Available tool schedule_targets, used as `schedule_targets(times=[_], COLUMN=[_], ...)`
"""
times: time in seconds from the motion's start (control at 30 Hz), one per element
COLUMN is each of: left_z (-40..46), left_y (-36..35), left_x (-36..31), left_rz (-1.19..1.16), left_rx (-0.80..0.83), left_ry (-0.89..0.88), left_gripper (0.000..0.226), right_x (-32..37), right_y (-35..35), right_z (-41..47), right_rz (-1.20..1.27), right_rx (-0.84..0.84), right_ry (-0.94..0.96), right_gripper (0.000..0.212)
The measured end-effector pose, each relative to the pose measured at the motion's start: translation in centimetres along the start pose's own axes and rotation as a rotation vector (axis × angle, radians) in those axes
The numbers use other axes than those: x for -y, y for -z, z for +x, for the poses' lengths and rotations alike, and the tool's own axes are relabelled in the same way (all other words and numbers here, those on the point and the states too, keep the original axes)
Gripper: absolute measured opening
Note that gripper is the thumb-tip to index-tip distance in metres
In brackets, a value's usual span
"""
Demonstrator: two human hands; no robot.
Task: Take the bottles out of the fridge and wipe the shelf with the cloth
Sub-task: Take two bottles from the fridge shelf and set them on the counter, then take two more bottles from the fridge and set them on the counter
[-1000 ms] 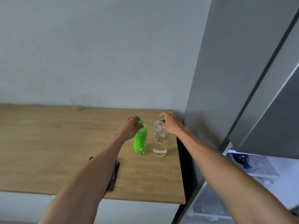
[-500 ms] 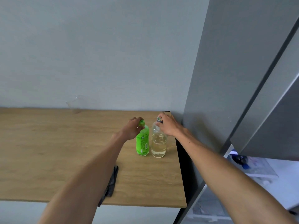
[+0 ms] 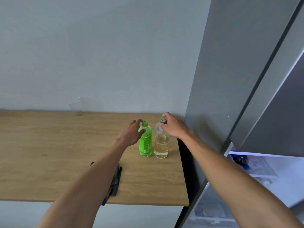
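Two bottles stand upright side by side near the right end of the wooden counter [image 3: 49, 153]. The green bottle [image 3: 145, 143] is on the left; the clear bottle [image 3: 162, 143], holding pale yellowish liquid, is on the right. My left hand [image 3: 131, 134] is beside the green bottle's neck with its fingers spread and only the thumb touching. My right hand [image 3: 173, 127] curls around the clear bottle's cap and neck. A dark cloth [image 3: 116, 181] lies on the counter near its front edge, partly under my left forearm.
A clear plastic cup [image 3: 77, 106] stands at the back of the counter by the wall. The grey fridge [image 3: 230, 79] rises right of the counter, and its lit interior with a shelf [image 3: 256, 168] and a dark item shows at lower right.
My left hand's fingers have opened off the green bottle's cap. Both bottles stand where they were, and my right hand has stayed on the clear bottle's top.
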State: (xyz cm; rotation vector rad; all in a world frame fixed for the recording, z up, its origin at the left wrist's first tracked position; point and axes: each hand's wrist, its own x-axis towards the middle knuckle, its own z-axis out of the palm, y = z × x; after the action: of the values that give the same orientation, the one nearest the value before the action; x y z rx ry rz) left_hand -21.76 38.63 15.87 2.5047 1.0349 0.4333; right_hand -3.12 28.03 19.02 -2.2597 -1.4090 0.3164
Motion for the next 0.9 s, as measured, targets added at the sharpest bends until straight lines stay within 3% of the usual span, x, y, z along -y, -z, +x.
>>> schedule_targets(times=[0.2, 0.5, 0.9], left_z=[-2.8, -9.2, -21.0], left_y=[0.4, -1.3, -8.5], left_x=[-0.8, -4.2, -17.4], left_rz=[0.057, 0.049, 0.056], left_rx=[-0.048, -0.045, -0.117], left_ry=[0.002, -0.007, 0.016], left_gripper=[0.053, 0.048, 0.034], right_x=[0.8, -1.2, -13.4], right_y=[0.0, -0.3, 4.0], right_z=[-4.2, -12.4, -27.9], right_rz=[0.013, 0.078, 0.124], right_rx=[-0.117, -0.07, 0.02], right_ry=[0.041, 0.122, 0.134], right_gripper=[0.04, 0.032, 0.03])
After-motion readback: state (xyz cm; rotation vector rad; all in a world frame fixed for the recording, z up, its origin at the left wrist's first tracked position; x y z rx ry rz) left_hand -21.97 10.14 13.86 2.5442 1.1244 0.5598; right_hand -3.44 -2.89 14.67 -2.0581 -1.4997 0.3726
